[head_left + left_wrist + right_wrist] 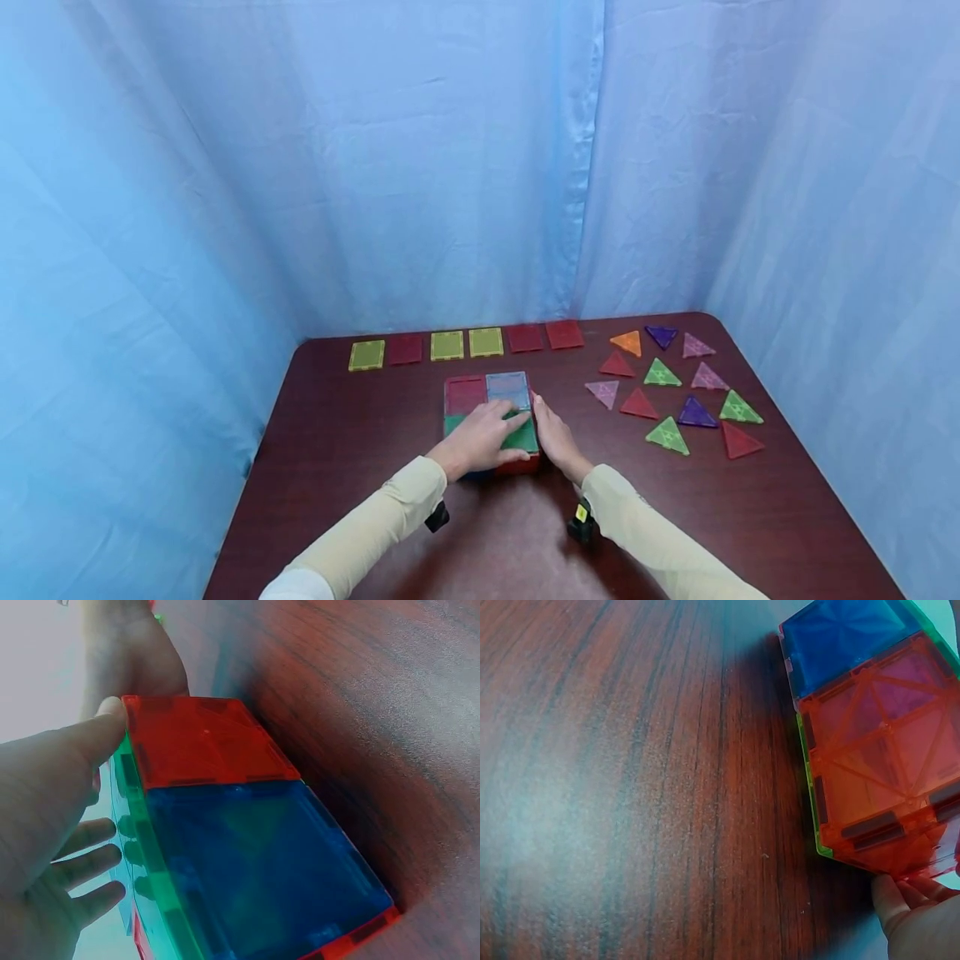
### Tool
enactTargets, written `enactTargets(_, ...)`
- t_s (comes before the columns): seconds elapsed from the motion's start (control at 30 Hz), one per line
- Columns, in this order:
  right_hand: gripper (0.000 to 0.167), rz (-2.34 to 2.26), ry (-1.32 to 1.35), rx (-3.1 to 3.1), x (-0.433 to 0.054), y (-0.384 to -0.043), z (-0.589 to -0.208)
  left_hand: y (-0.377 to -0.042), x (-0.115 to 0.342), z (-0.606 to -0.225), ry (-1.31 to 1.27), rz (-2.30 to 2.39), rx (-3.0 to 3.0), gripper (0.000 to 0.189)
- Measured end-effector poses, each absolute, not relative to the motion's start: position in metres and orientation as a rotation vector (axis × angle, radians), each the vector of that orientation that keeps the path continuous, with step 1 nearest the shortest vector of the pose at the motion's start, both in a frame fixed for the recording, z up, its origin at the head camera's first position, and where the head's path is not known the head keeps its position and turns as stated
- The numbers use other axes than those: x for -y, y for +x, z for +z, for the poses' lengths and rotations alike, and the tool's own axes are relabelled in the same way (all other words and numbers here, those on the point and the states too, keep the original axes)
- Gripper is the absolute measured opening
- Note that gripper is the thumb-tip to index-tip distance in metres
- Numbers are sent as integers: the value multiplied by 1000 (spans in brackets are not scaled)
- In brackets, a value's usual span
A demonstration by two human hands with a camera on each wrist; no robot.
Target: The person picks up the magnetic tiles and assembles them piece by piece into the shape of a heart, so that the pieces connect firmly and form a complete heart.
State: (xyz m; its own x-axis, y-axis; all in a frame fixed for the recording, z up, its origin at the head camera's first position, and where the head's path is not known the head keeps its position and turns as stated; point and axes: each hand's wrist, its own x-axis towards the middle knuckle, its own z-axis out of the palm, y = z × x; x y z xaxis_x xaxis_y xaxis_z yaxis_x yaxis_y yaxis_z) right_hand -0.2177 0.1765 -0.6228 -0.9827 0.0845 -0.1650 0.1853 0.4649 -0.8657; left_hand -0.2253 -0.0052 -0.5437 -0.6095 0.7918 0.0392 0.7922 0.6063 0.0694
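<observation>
Through the head view I observe one box [232, 814], assembled from translucent coloured panels, positioned mid-width on the worktop [337, 467], inward of its far edge. On the top face I read a red panel [465, 393] and a light blue panel [508, 390] at the far side, with green at the near side. The left wrist view shows me red and blue on the near wall.

Left hand [480, 437]: wide, fingers extended across the top face, thumb at the near right top corner of the box.

Right hand [555, 433]: narrow, fingers nearly straight and together, laid along the right wall.

Six squares [447, 345], three yellow and three red, form a row along the worktop's far edge. Twelve triangles [662, 372] in mixed colours lie toward the far right corner. A blue curtain [450, 167] stands behind the far edge.
</observation>
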Motion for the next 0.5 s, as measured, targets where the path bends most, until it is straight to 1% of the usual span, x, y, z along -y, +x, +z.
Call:
enactTargets(0.1,65,-1550,235,-2623,-176,-216,-624,-223,11,-544,-1288,-188,2828,63)
enactTargets(0.17,65,-1543,221,-2642,-176,-213,-625,-222,17,-544,-1138,-280,2851,59)
enactTargets(0.27,66,-1562,210,-2654,-172,-207,-623,-220,29,-551,-781,-539,2896,57)
enactTargets(0.37,69,-1588,226,-2638,-164,-201,-621,-215,40,-562,-397,-916,2940,63)
enactTargets(0.43,70,-1615,246,-2617,-159,-199,-620,-212,46,-571,-213,-1123,2946,65)
enactTargets(0.5,72,-1629,257,-2614,-154,-201,-621,-209,51,-579,-118,-1256,2941,65)
